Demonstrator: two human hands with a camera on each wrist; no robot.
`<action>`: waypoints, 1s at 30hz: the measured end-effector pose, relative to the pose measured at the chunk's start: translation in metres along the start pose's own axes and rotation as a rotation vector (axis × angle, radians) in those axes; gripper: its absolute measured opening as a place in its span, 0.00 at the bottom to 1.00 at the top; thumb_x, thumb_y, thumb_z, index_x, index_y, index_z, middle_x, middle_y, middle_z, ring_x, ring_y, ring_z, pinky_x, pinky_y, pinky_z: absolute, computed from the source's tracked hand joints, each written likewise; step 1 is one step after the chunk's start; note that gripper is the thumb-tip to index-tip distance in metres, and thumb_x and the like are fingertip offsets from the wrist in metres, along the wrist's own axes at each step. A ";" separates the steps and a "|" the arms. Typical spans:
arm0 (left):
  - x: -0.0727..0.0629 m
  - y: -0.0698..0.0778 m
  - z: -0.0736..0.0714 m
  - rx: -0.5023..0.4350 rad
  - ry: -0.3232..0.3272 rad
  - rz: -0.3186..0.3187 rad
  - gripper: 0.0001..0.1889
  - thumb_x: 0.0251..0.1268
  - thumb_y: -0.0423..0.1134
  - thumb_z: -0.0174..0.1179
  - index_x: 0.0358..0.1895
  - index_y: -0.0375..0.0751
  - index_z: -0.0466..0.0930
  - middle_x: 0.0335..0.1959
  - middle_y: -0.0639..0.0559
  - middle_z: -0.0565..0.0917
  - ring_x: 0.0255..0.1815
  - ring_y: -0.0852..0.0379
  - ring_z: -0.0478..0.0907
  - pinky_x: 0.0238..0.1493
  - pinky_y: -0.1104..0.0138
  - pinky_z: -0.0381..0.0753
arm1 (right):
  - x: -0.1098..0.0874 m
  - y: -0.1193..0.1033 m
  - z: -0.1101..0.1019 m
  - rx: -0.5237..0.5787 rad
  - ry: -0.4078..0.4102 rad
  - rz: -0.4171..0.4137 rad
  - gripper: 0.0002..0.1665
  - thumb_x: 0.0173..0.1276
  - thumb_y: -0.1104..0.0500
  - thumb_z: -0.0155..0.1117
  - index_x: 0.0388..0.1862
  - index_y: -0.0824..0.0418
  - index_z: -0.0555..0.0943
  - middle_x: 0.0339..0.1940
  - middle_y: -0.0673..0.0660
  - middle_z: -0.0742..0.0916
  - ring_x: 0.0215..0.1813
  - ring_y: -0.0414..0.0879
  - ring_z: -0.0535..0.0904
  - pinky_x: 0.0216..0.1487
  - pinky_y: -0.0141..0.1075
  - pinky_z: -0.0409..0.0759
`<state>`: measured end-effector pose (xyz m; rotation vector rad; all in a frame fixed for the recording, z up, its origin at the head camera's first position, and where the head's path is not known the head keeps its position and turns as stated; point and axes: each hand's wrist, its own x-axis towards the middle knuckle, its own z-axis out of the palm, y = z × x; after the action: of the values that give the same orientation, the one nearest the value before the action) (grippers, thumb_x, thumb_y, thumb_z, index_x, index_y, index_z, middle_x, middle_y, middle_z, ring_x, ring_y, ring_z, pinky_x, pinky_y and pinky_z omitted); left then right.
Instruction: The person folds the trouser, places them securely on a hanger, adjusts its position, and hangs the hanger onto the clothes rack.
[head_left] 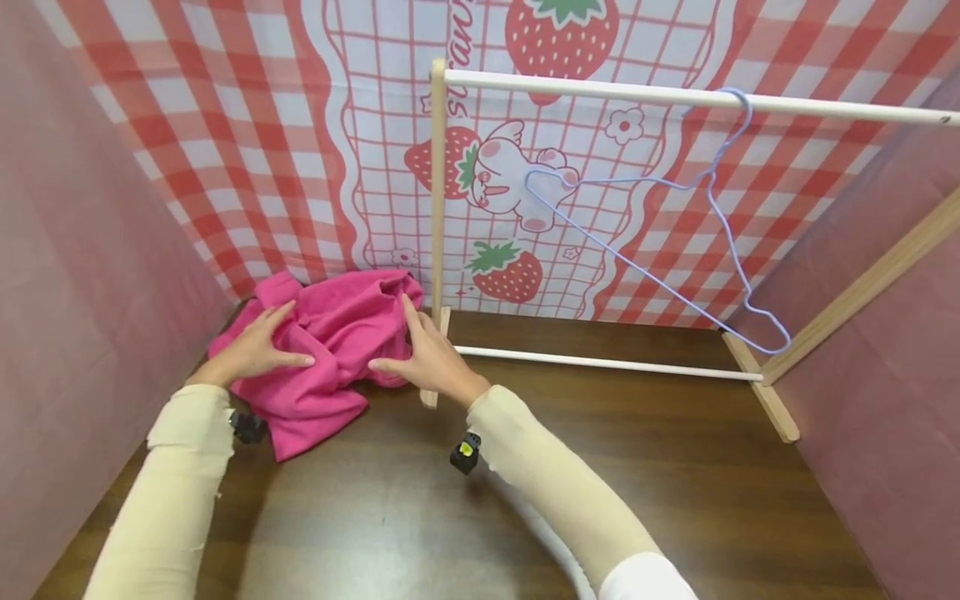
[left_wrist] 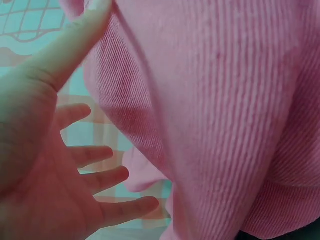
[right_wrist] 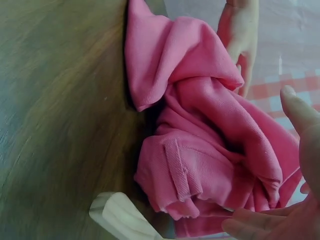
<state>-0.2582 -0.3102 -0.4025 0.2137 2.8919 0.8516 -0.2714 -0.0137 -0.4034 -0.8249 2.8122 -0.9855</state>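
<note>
A crumpled pink ribbed garment lies in a heap at the left back of the wooden surface. Over its left side is my left hand, fingers spread and thumb pointing inward. In the left wrist view the pink cloth fills most of the picture, beside the left palm and its straight fingers. At the garment's right edge my right hand has its thumb and fingers apart. The right wrist view shows the folded heap with the right hand close at its side.
Just right of the garment stands a wooden rack with a post, a white top rail and a low white bar. A lilac hanger hangs from the top rail. Behind is a strawberry-print checked cloth; pink panels flank the sides.
</note>
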 end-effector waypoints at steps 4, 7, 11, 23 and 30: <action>0.009 -0.004 -0.002 -0.011 -0.003 0.028 0.58 0.52 0.51 0.72 0.75 0.26 0.42 0.73 0.22 0.49 0.74 0.24 0.46 0.70 0.34 0.52 | 0.010 -0.003 0.002 0.027 0.018 0.046 0.69 0.57 0.35 0.70 0.80 0.55 0.36 0.77 0.65 0.63 0.75 0.57 0.64 0.72 0.49 0.68; 0.017 -0.004 0.002 -0.022 -0.012 0.051 0.58 0.52 0.49 0.73 0.75 0.25 0.43 0.74 0.23 0.51 0.75 0.25 0.47 0.71 0.36 0.51 | 0.016 -0.001 0.006 0.050 0.028 0.062 0.69 0.57 0.37 0.71 0.80 0.58 0.37 0.78 0.65 0.61 0.76 0.57 0.62 0.73 0.48 0.66; 0.024 -0.003 0.009 -0.041 -0.061 0.073 0.57 0.52 0.47 0.73 0.74 0.24 0.44 0.74 0.23 0.52 0.74 0.26 0.47 0.72 0.37 0.51 | 0.020 0.003 0.014 0.091 0.021 0.071 0.68 0.58 0.40 0.72 0.80 0.58 0.37 0.79 0.62 0.59 0.77 0.55 0.60 0.75 0.44 0.64; 0.035 0.002 0.023 -0.031 -0.249 -0.029 0.53 0.54 0.54 0.70 0.75 0.31 0.50 0.71 0.24 0.58 0.72 0.28 0.55 0.72 0.38 0.55 | 0.024 0.012 0.031 0.091 0.049 0.142 0.62 0.59 0.43 0.73 0.80 0.51 0.44 0.69 0.66 0.75 0.66 0.58 0.75 0.69 0.44 0.72; 0.033 0.002 0.031 -0.013 -0.266 -0.037 0.51 0.54 0.54 0.70 0.72 0.26 0.54 0.69 0.24 0.63 0.70 0.28 0.60 0.71 0.40 0.58 | 0.025 0.018 0.037 0.037 0.014 0.172 0.57 0.59 0.41 0.71 0.80 0.51 0.51 0.68 0.64 0.76 0.65 0.58 0.76 0.69 0.43 0.72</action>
<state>-0.2861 -0.2864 -0.4301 0.2503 2.6344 0.7705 -0.2932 -0.0352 -0.4409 -0.5629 2.8090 -1.0168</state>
